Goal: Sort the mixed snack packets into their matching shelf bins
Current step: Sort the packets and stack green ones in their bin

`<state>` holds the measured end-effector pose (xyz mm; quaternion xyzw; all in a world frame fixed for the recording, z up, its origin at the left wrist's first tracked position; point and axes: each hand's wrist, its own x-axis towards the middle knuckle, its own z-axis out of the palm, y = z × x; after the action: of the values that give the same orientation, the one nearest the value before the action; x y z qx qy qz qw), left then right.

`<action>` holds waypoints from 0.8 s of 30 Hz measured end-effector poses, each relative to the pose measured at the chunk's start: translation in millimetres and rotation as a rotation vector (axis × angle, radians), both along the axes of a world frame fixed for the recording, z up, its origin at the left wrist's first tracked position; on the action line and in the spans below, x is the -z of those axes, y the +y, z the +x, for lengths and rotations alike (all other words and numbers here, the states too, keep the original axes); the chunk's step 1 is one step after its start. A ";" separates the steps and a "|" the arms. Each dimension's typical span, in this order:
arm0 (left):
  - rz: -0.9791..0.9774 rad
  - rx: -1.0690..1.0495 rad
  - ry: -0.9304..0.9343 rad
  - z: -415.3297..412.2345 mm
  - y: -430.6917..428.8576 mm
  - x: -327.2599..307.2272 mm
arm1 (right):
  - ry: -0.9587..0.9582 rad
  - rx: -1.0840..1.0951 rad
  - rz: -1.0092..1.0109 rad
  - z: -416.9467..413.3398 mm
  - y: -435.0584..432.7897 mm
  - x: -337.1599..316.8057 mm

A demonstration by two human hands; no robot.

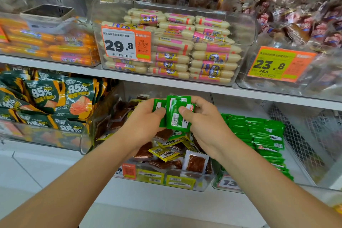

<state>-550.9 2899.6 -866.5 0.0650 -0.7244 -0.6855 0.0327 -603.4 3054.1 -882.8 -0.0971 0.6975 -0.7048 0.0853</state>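
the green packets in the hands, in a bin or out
Out. The left hand and right hand pinch the green packets above the mixed bin, left of the green-packet bin.

Green packets (175,114): glossy plastic film, crinkled, centre of frame.
Yellow packets (164,152): shiny film, partly see-through, lower centre.
Bins (240,24): clear hard plastic, smooth, catching glare.
Sausages (212,57): tight glossy casing, upper centre.
Price tag (125,43): matt paper.
Shelf (55,67): white, smooth, dull sheen.
Mesh (296,139): metal wire, lower right.
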 end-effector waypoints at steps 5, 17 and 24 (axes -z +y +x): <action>0.211 0.150 -0.021 1.6 -1.2 -2.0 | 0.200 0.069 0.081 6.0 -5.2 0.8; -0.325 -0.269 -0.021 2.5 -36.7 -0.2 | 0.568 -0.362 1.239 -4.9 7.3 11.6; -0.251 -0.151 -0.076 3.8 -34.0 4.1 | 0.474 -0.310 1.306 -2.1 11.2 -5.9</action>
<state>-547.1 2865.6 -870.6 0.1407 -0.7981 -0.5822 0.0647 -605.5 3065.3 -876.9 -0.2749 0.9552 -0.0826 0.0716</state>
